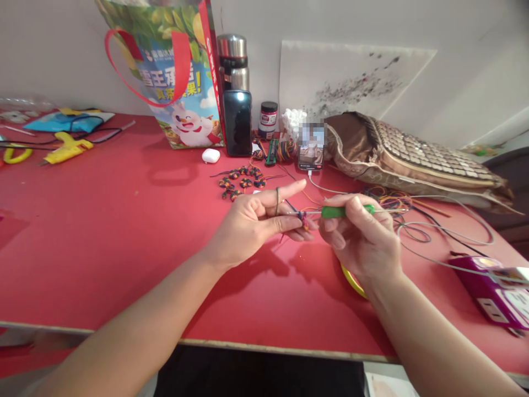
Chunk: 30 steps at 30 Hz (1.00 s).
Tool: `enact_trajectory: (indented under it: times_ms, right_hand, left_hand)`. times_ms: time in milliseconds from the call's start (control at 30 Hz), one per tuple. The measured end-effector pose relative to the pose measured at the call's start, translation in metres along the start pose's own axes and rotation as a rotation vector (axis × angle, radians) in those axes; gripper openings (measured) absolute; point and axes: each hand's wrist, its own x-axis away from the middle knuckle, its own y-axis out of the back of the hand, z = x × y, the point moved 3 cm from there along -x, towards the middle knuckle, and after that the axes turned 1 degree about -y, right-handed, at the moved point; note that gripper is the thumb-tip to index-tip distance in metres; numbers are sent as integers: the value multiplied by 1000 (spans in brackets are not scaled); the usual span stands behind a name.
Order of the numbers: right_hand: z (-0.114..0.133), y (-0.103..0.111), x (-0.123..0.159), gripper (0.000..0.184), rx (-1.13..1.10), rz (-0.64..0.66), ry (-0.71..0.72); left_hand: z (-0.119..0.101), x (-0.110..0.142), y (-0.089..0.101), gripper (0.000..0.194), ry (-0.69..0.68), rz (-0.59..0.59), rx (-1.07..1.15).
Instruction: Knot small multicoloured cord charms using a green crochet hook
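My left hand [264,218] pinches a small dark and pink piece of yarn crochet [305,219] between thumb and fingers. Its index finger points out to the right, with a dark strand of yarn [277,199] looped round it. In my right hand [366,231] is a crochet hook [336,212] with a green handle, held level. The hook's thin metal shaft reaches left to the crochet piece; its very tip is hard to make out. Behind my hands lie several small round multicoloured crochet pieces [246,183] on the red table [124,237].
At the back stand a printed bag [182,82], a steel flask [233,60], a dark phone [238,124] and a lit phone [311,146]. A yellow glue gun [66,148] lies left. Cables, a brown cushion [397,149] and a purple power strip [491,289] occupy the right.
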Motion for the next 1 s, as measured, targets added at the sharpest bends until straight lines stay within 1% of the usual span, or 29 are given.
enact_trajectory:
  times_ms: [100,200,367,467,533,633,767,833,1000]
  right_hand:
    - [-3,-2,3,22,22,4,51]
    - [-5,-3,5,19,33,16,69]
    - [-6,-2,7,21,75,15,73]
    - [-7,0,10,17,146,51,118]
    - [-6,-1,13,14,233,84,168]
    - [-2,-4,19,18,400,89,287]
    - [5,-10,23,31,562,105,453]
    - [5,-10,22,36,601,127,474]
    - [2,-9,20,38,675,155,500]
  left_hand:
    - [-1,-1,1,63,-30,-77,-28]
    - [-2,-1,3,64,-45,-127,-49]
    - [-2,-1,4,73,-87,-136,-84]
    - [0,-1,4,80,-108,-145,-114]
    - [1,0,4,85,-117,-153,-132]
    - [2,0,4,94,-106,-169,-125]
    - [2,0,2,106,-86,-203,-84]
    - [2,0,2,105,-85,-220,-103]
    - [4,1,-1,96,-117,-245,-173]
